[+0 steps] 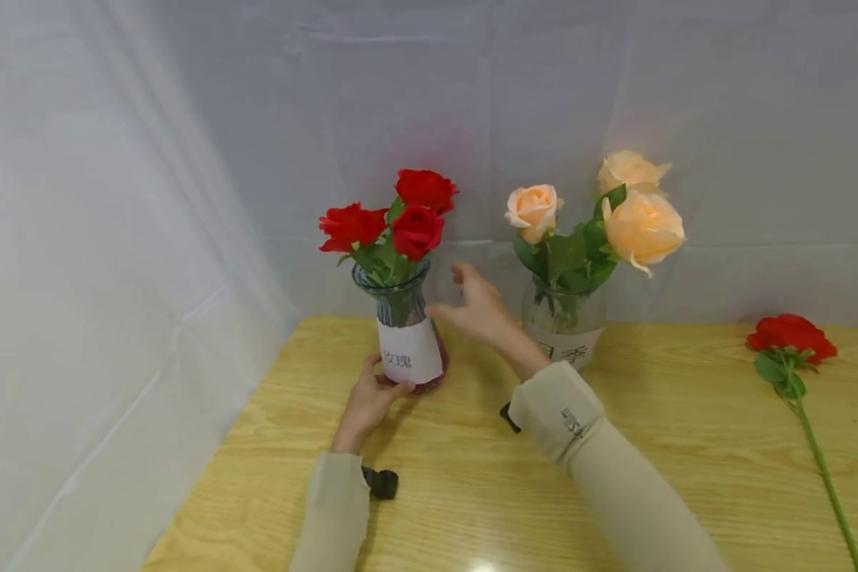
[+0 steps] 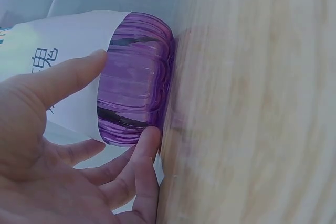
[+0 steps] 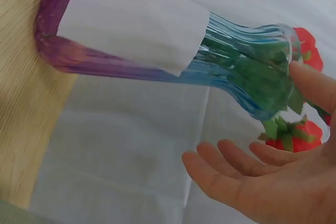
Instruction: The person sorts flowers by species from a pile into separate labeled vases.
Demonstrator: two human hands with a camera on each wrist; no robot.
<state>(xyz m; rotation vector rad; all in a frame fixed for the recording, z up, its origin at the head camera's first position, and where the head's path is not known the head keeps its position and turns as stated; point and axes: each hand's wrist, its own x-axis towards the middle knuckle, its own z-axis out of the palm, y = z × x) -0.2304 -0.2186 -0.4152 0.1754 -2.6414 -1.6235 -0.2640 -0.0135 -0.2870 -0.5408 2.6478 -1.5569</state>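
A blue-to-purple glass vase [image 1: 409,334] stands upright on the table with several red roses [image 1: 418,231] in it. Around its body goes a white paper label [image 3: 142,22] with Chinese characters. My left hand [image 1: 367,403] holds the vase low down, thumb on the label in front and fingers around the side, by the purple base [image 2: 131,74]. To the right of the vase's neck is my right hand [image 1: 481,308], its fingers spread and loosely bent with nothing in them. In the right wrist view its thumb [image 3: 315,85] is by the rim; contact there I cannot tell.
Behind my right forearm stands a clear glass vase [image 1: 536,314] with peach roses [image 1: 643,226] and a partly hidden label. A loose red rose [image 1: 792,338] lies on its long stem at the table's right. White cloth [image 1: 558,95] hangs behind the wooden table [image 1: 465,492].
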